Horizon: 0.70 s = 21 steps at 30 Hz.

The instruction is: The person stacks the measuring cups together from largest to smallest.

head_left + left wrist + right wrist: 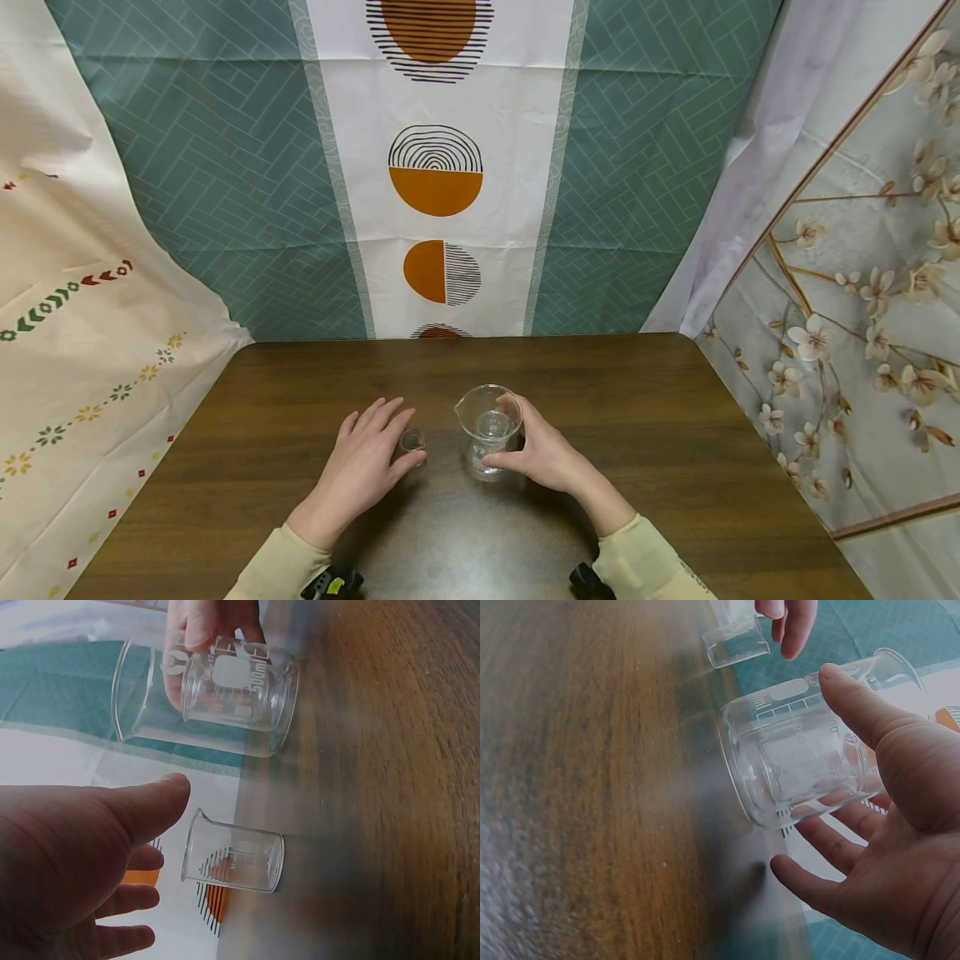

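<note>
We see the right hand (543, 454) with fingers spread and loosely curved around the large glass beaker (489, 429), thumb at its front wall. The left hand (367, 462) lies spread, fingers straight, just beside the small glass beaker (412, 439). Both beakers stand upright near each other on the brown wooden desk (675, 433), before patterned curtains (225, 167).
</note>
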Motion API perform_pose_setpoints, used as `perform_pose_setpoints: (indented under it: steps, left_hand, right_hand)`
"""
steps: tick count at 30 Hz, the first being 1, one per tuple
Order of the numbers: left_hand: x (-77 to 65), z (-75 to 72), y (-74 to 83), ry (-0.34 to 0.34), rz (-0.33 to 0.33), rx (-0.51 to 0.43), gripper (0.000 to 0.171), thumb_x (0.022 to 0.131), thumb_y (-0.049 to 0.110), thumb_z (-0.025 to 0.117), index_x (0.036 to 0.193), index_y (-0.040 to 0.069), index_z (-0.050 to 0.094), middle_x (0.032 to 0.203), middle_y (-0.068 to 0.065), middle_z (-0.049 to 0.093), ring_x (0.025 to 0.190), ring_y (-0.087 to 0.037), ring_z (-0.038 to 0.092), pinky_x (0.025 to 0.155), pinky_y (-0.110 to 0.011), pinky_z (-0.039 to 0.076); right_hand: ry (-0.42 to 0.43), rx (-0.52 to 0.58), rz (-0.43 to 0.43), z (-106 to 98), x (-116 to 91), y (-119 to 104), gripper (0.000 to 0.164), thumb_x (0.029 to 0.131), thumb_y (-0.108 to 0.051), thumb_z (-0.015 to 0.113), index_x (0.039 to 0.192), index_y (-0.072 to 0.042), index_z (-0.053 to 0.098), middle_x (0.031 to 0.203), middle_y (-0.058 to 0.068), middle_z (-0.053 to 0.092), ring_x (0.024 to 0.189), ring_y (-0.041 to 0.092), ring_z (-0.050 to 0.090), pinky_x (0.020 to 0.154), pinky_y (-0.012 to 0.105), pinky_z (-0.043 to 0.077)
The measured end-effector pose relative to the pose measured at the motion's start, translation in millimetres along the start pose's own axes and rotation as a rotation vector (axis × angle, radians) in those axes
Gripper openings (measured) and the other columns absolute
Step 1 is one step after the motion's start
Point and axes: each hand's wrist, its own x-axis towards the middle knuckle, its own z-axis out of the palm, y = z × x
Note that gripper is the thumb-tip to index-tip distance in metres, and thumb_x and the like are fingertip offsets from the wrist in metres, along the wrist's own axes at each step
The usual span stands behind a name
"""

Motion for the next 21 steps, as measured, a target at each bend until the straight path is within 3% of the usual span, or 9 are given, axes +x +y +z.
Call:
perform_pose_setpoints:
  steps: [21]
  left_hand:
    - [0.7,7.0,-5.5,0.004,0.004,-0.006,0.052,0.095,0.039,0.09,0.133,0.006,0.077,0.152,-0.022,0.062,0.149,-0.049,0.05,0.112,-0.077,0.039]
  right_hand:
    - [-0.009,0.007,0.014,0.1,0.3,0.7,0.094,0.086,-0.039,0.097,0.16,-0.016,0.044,0.16,0.005,0.052,0.142,0.028,0.057,0.116,0.056,0.046]
